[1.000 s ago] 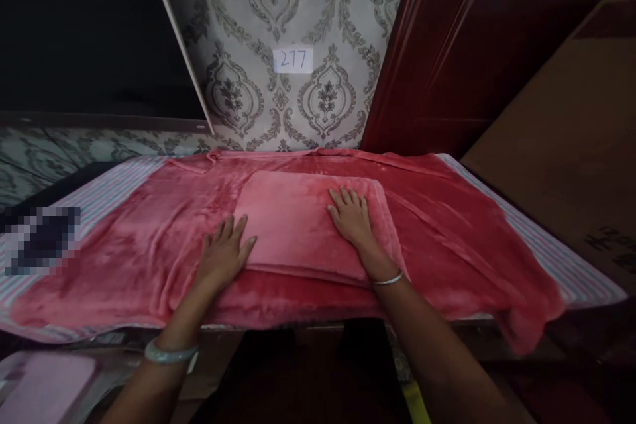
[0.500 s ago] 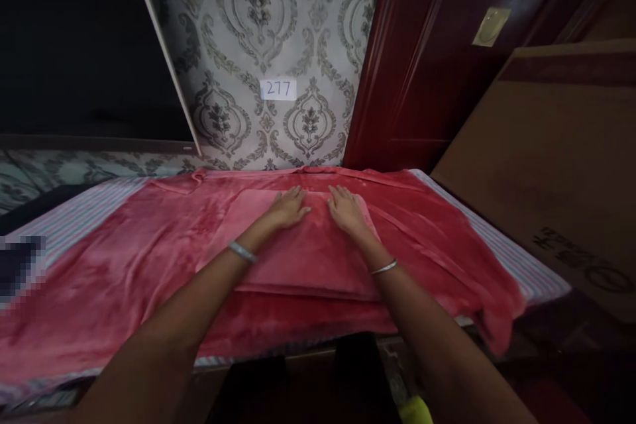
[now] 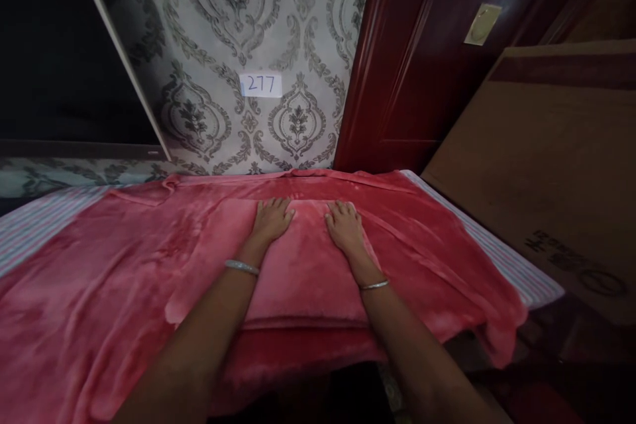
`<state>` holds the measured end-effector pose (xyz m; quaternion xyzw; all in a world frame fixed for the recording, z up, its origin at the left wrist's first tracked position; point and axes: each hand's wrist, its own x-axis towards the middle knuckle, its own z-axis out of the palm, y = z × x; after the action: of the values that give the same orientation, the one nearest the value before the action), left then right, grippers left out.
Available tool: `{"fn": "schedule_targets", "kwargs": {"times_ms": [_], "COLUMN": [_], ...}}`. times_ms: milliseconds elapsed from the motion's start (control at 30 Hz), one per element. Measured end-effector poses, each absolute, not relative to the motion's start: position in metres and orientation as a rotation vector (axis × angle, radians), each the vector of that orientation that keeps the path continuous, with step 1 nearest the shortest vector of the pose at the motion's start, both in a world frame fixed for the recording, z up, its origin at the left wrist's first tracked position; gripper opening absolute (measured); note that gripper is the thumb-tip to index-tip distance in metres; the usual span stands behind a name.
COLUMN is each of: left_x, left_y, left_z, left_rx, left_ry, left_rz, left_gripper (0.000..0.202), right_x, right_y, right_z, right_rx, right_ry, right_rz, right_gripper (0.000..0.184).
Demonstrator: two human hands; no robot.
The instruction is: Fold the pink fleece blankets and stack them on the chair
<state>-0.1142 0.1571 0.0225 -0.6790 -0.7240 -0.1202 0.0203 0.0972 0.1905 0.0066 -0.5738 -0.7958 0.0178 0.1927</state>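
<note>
A folded pink plush piece of cloth point(image 3: 303, 271) lies flat on a larger spread red-pink plush blanket point(image 3: 427, 252). My left hand point(image 3: 273, 217) rests palm down near the folded cloth's far edge, fingers stretched forward and thumb out to the side. Close to its far right corner lies my right hand point(image 3: 344, 224), also flat with fingers spread. Neither hand grips anything. The folded layers show along the cloth's near edge. Each wrist wears a silvery bracelet.
Beneath the blanket, a striped sheet point(image 3: 501, 255) shows at both sides. A large cardboard box point(image 3: 556, 165) leans at the right, beside a dark red door panel point(image 3: 417, 66). A dark screen point(image 3: 64, 59) stands at the left. Patterned wallpaper bears a paper label point(image 3: 261, 85) reading 277.
Both hands have drawn slightly nearer to me and remain flat on the folded cloth. The left hand now points more straight ahead. The camera view has shifted a little.
</note>
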Motion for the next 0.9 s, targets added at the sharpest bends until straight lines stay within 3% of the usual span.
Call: {"fn": "schedule_targets", "kwargs": {"times_ms": [300, 500, 667, 900], "left_x": [-0.111, -0.076, -0.032, -0.039], "left_y": [0.147, 0.157, 0.162, 0.156], "left_z": [0.036, 0.056, 0.040, 0.025], "left_rx": [-1.864, -2.115, -2.420, -2.248], "left_ry": [-2.380, -2.239, -2.028, -2.101], "left_rz": [-0.387, -0.400, -0.283, -0.291], "left_gripper": [0.056, 0.057, 0.058, 0.063], "right_x": [0.099, 0.100, 0.101, 0.101], "right_y": [0.195, 0.204, 0.205, 0.201], "right_z": [-0.002, -0.015, -0.020, -0.018], "right_rx": [-1.550, -1.420, -1.431, -1.428], "right_ry": [-2.127, -1.972, -1.995, -2.021], "right_rz": [0.102, 0.167, 0.172, 0.152], "right_gripper": [0.051, 0.054, 0.053, 0.051]}}
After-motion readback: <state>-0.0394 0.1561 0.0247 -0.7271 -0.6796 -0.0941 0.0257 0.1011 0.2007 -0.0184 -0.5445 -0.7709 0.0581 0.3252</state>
